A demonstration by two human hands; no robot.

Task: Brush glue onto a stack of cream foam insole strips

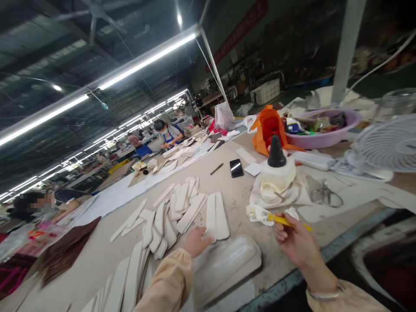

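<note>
My right hand point(294, 238) grips the yellow handle of a glue brush point(282, 219). Thick white paste coats the brush's head. My left hand point(196, 241), thumb and fingers apart, reaches to the near end of a pair of cream, round-ended strips point(217, 216) and seems to touch it. Close to the left wrist lies a larger pale, glossy piece point(227, 268), its near part beside my sleeve. Many similar loose strips point(169, 212) are spread to the left of that hand. Beyond the brush stands a white tub point(278, 177) with a black cone on top, smeared with paste.
Scissors point(326, 195), a phone point(236, 168) and a dark pen point(216, 169) lie on the table. An orange bag point(264, 130), a purple basin point(325, 138) and a white fan point(388, 143) stand at the back right. Brown sheets point(69, 255) lie left. Co-workers point(169, 134) sit further off.
</note>
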